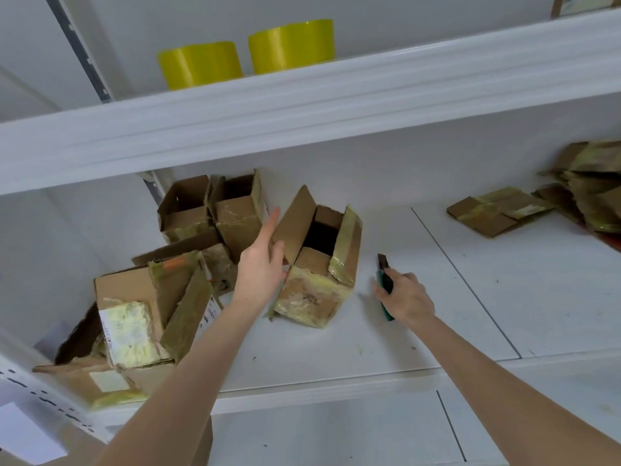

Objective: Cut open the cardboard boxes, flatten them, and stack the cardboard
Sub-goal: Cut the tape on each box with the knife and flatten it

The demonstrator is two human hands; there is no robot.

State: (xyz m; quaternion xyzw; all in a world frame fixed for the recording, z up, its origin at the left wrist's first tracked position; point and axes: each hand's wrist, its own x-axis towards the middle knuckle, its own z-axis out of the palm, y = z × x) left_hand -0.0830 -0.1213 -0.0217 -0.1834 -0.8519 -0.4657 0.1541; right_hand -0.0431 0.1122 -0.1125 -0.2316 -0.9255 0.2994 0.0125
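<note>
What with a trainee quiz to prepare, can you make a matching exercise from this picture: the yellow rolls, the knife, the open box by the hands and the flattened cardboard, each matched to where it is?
Things:
1 yellow rolls
2 knife
3 open box
4 flattened cardboard

Places:
A in the right hand
B on the upper shelf
C at the right end of the lower shelf
D the left hand grips its flap

Pairs: 1-B, 2-A, 3-D, 4-C
</note>
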